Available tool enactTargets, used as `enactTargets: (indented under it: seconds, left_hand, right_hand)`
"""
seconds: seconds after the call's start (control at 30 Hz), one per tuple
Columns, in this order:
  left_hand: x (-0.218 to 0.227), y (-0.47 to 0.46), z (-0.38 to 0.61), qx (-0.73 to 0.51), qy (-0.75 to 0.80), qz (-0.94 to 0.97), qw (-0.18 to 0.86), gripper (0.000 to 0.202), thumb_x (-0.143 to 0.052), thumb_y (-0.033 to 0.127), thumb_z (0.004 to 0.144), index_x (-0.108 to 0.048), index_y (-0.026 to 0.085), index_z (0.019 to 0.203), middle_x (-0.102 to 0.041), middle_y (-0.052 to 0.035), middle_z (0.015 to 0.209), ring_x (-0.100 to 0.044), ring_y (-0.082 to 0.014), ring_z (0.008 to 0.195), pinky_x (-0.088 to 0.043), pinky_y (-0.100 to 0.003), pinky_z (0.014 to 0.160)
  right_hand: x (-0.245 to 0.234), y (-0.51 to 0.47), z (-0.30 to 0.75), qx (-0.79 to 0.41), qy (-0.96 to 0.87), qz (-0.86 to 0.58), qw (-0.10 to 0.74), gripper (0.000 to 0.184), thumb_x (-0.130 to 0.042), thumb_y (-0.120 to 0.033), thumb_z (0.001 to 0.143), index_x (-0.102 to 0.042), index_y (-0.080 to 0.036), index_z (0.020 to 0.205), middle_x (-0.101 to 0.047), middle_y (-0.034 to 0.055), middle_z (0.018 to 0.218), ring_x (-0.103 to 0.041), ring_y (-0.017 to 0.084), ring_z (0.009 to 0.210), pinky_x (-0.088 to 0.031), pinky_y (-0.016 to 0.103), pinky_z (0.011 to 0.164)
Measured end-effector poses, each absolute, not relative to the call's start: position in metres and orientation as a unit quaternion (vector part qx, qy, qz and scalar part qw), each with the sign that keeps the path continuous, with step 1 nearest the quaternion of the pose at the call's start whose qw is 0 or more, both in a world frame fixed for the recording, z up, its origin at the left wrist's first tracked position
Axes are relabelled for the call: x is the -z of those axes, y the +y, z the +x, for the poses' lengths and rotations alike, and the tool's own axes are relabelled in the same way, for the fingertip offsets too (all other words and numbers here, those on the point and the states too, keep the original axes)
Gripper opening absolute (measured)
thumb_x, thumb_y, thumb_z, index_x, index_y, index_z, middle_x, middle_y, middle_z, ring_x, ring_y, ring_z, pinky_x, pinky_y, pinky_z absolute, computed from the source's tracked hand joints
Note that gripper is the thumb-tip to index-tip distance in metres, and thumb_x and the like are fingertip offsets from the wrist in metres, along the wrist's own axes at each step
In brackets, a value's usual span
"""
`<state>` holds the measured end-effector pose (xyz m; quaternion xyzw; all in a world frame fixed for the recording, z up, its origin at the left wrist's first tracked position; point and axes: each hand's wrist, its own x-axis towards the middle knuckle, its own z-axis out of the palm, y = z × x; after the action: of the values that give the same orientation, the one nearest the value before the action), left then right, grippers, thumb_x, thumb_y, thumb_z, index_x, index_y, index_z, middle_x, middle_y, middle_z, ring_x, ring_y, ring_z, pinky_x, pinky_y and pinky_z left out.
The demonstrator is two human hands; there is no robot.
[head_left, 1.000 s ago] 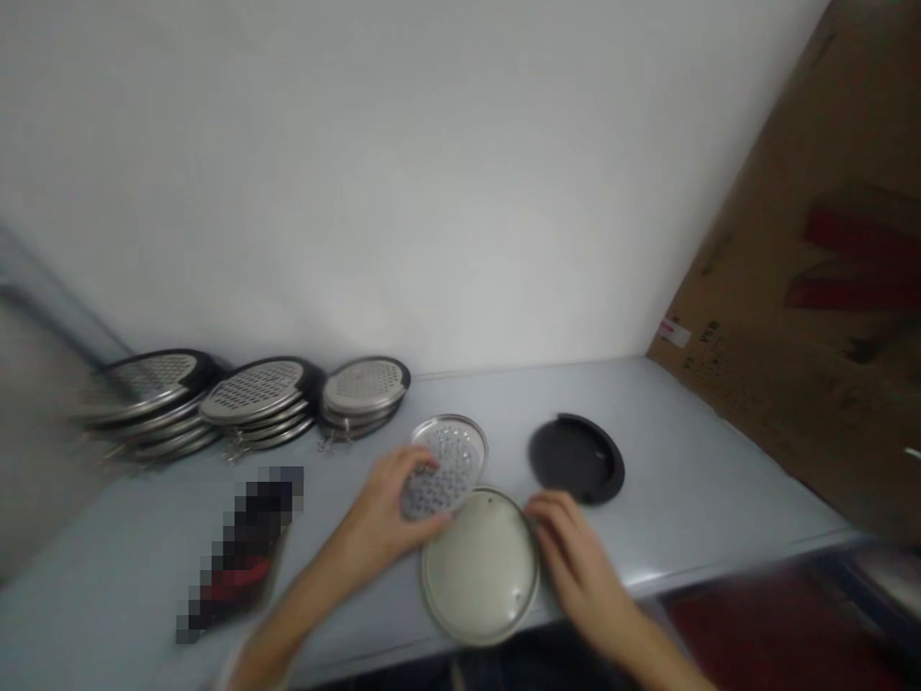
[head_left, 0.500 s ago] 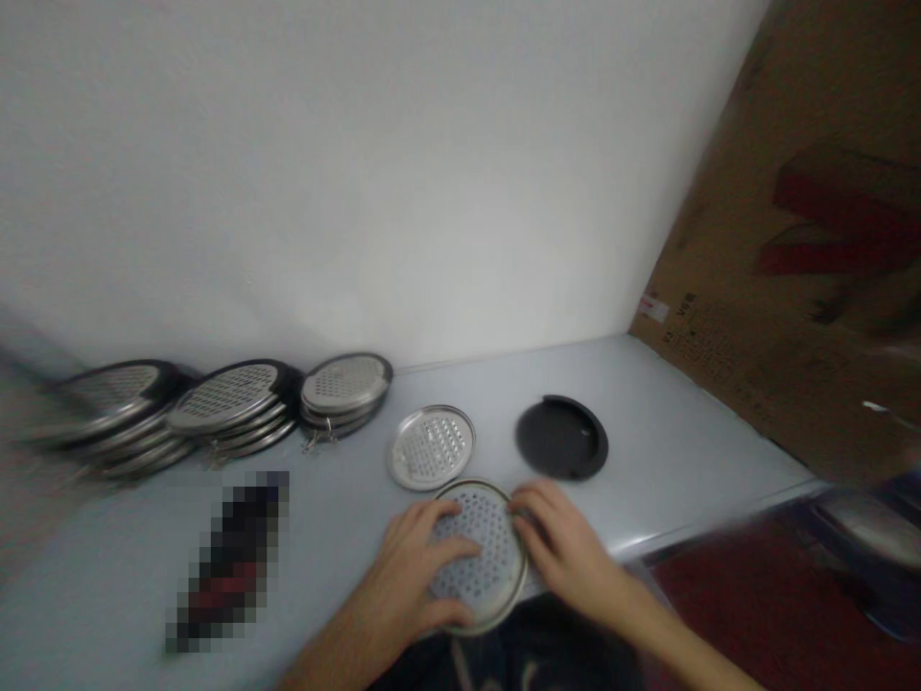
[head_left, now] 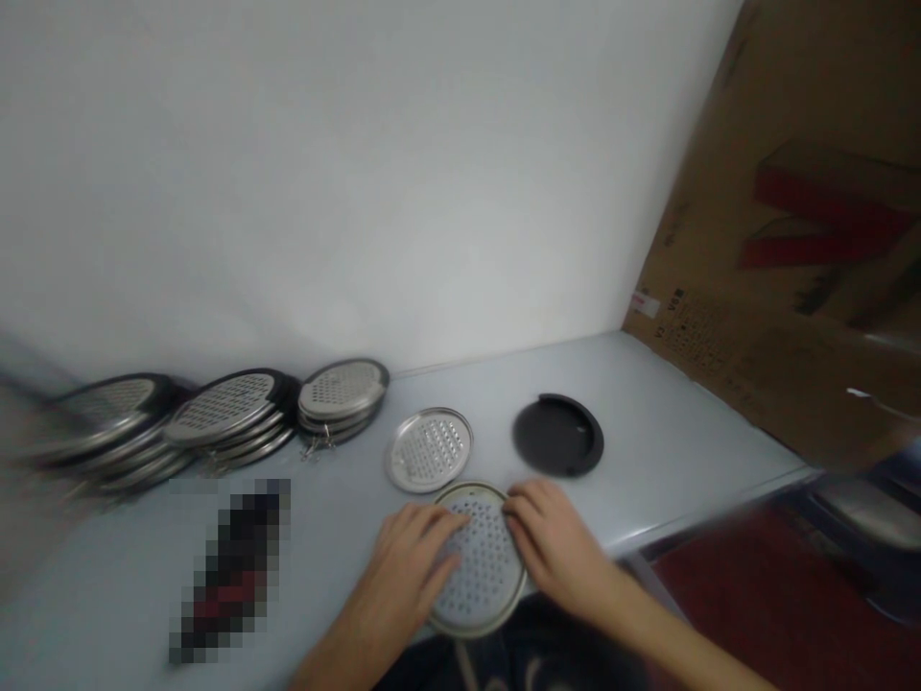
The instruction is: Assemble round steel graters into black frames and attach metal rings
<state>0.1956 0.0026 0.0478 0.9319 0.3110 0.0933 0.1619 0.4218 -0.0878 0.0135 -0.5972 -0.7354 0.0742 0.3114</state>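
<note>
A round metal grater (head_left: 484,561) with a pale perforated face and a raised rim lies at the table's front edge, partly over my lap. My left hand (head_left: 413,557) holds its left side, fingers and thumb bent over the face. On the upper right rim, my right hand (head_left: 554,547) has its fingers curled round the edge; the fingertips are partly hidden. Just beyond it lies a second round grater plate (head_left: 430,449), flat and silvery with raised teeth. A black round holder (head_left: 554,437) with an open side rests behind my right hand.
Three stacks of round graters with black rims, a left stack (head_left: 119,422), a middle stack (head_left: 230,413) and a right stack (head_left: 343,393), stand along the white wall (head_left: 432,192). A pixelated dark patch (head_left: 234,571) covers the table's left part. A cardboard box (head_left: 720,336) borders the right.
My left hand has shifted on the grater: its fingers are drawn closer together, and more of the lower left face shows. The right hand stays at the rim. The view has shifted slightly.
</note>
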Motion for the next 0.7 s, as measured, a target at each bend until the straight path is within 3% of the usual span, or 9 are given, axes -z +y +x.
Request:
enactTargets:
  seconds: [0.07, 0.2, 0.7]
  left_hand:
    - [-0.045, 0.003, 0.195, -0.089, 0.307, 0.934, 0.160, 0.043, -0.076, 0.026, 0.084, -0.066, 0.029, 0.126, -0.067, -0.0070, 0.122, -0.059, -0.0296, 0.113, -0.047, -0.047, 0.099]
    - [-0.041, 0.003, 0.197, -0.069, 0.308, 0.937, 0.151, 0.066, -0.091, 0.039, 0.067, -0.067, 0.027, 0.127, -0.065, -0.0103, 0.124, -0.058, -0.0345, 0.115, -0.048, -0.050, 0.098]
    - [-0.043, -0.006, 0.212, -0.076, 0.312, 0.938, 0.131, 0.061, -0.089, 0.034, 0.071, -0.068, 0.023, 0.127, -0.064, -0.0121, 0.121, -0.061, -0.0333, 0.113, -0.053, -0.050, 0.098]
  right_hand:
    - [-0.015, -0.088, 0.422, -0.077, -0.734, -0.599, 0.311, 0.019, -0.047, -0.013, 0.100, -0.058, -0.018, 0.115, -0.062, 0.0108, 0.110, -0.055, 0.027, 0.103, -0.050, 0.046, 0.092]
    - [-0.015, -0.089, 0.422, -0.080, -0.734, -0.598, 0.311, 0.018, -0.047, -0.013, 0.101, -0.058, -0.018, 0.114, -0.061, 0.0108, 0.112, -0.054, 0.027, 0.104, -0.049, 0.047, 0.093]
    - [-0.009, -0.089, 0.422, -0.052, -0.742, -0.600, 0.293, 0.019, -0.049, -0.018, 0.102, -0.058, -0.016, 0.118, -0.062, 0.0127, 0.112, -0.054, 0.029, 0.104, -0.049, 0.049, 0.093]
